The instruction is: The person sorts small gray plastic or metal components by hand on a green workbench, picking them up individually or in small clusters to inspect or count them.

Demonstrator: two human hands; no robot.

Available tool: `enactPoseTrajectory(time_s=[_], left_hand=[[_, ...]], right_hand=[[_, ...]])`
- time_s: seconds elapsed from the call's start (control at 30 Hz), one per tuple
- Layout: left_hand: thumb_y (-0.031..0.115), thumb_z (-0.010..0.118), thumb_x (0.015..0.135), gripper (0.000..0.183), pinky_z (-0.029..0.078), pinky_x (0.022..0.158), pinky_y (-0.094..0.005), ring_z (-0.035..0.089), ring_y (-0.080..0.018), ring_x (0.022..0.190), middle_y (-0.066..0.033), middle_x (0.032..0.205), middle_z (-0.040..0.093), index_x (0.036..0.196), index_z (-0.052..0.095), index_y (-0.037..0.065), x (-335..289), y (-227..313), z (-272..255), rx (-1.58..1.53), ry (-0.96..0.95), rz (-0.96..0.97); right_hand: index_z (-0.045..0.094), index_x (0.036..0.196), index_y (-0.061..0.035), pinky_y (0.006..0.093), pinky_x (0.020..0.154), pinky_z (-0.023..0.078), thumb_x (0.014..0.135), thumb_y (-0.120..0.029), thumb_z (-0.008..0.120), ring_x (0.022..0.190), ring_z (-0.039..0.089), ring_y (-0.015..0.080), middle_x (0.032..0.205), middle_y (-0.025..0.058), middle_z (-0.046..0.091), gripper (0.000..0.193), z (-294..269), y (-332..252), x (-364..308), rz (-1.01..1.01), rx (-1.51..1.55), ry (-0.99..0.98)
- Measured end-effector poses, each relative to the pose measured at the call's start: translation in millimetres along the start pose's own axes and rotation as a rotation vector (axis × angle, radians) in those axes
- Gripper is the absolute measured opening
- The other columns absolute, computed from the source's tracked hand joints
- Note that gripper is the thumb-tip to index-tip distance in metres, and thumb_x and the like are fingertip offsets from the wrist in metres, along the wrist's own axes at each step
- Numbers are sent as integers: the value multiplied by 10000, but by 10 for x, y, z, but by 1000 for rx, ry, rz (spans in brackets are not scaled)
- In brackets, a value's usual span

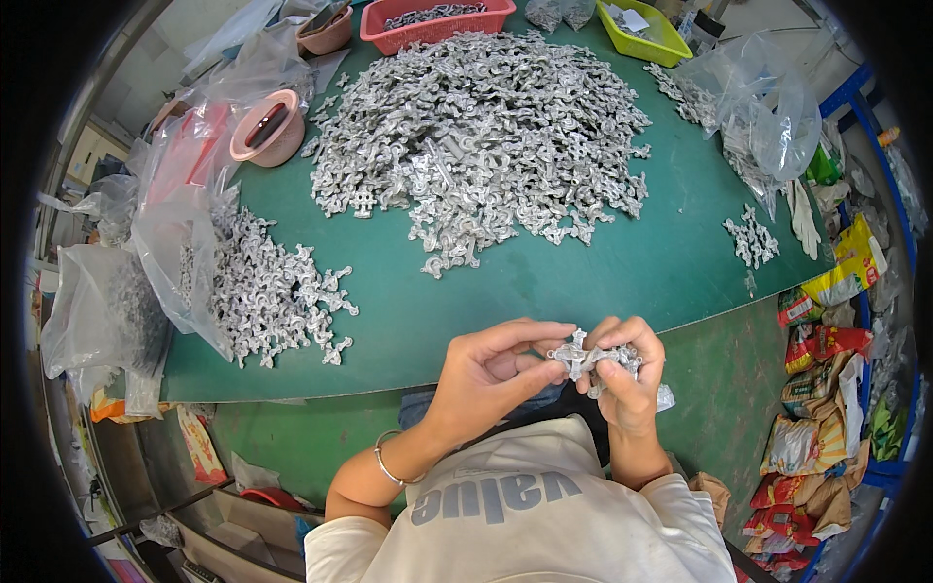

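- Small pile of silver-grey metal castings [267,301], left on smooth green table [384,311].
- Large silver-grey casting heap [486,136], beyond hands.
- Left hand [486,372] pinches left end of knobbly silver-grey metal pieces [580,359], lying crosswise between hands.
- Right hand [630,377] curls around right end.
- Loose grey casting cluster [750,239], farther right.

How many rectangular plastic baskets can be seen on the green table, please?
2: the red basket, behind the large metal pile, and the yellow basket, farther right.
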State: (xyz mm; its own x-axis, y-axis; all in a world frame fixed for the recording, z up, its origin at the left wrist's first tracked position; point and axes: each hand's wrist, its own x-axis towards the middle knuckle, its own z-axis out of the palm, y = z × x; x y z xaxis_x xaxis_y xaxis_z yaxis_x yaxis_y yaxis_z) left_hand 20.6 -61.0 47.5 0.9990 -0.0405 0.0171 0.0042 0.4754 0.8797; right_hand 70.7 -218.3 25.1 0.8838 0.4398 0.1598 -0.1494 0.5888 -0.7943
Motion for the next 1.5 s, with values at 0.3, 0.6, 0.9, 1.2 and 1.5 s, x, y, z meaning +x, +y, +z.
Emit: enactPoseTrajectory(time_s=[0.3, 0.6, 0.9, 1.2, 1.5], left_hand=[[-52, 537, 801, 299, 474, 726, -250, 550, -126, 835, -123, 959, 576, 1097, 503, -79, -1, -41, -12, -85, 22, -33], [-63, 531, 799, 297, 473, 723, -249, 545, -132, 841, -120, 947, 559, 1093, 495, -84, -10, -52, 14, -43, 29, 24], [-89, 525, 780, 287, 470, 709, -263, 574, -176, 823, -153, 922, 575, 1065, 489, -91, -16, -52, 16, -95, 36, 45], [-72, 528, 798, 227, 485, 722, -268, 552, -159, 831, -122, 943, 539, 1024, 526, -92, -25, -82, -31, -93, 2, 83], [-71, 522, 802, 221, 485, 723, -266, 554, -165, 830, -124, 942, 534, 1022, 528, -91, -35, -71, -28, -88, 10, 84]], right_hand=[[501, 867, 35, 234, 522, 435, 726, 78, 535, 591, 548, 148, 795, 141, 541, 152, 24, -14, -9, -28, -118, 15], [440, 882, 20, 262, 544, 439, 745, 18, 550, 558, 526, 155, 762, 156, 529, 176, 8, 16, 1, -36, -25, -8], [447, 871, 25, 295, 562, 458, 747, 17, 546, 549, 525, 159, 763, 161, 531, 159, 52, -5, -1, -17, -27, 13], [456, 863, 22, 291, 566, 462, 751, 23, 533, 543, 524, 160, 749, 158, 527, 136, 43, 14, 6, -5, 15, -18], [452, 843, 6, 311, 580, 463, 753, -10, 564, 533, 514, 156, 731, 149, 512, 145, 47, 20, 7, 0, 43, -55]])
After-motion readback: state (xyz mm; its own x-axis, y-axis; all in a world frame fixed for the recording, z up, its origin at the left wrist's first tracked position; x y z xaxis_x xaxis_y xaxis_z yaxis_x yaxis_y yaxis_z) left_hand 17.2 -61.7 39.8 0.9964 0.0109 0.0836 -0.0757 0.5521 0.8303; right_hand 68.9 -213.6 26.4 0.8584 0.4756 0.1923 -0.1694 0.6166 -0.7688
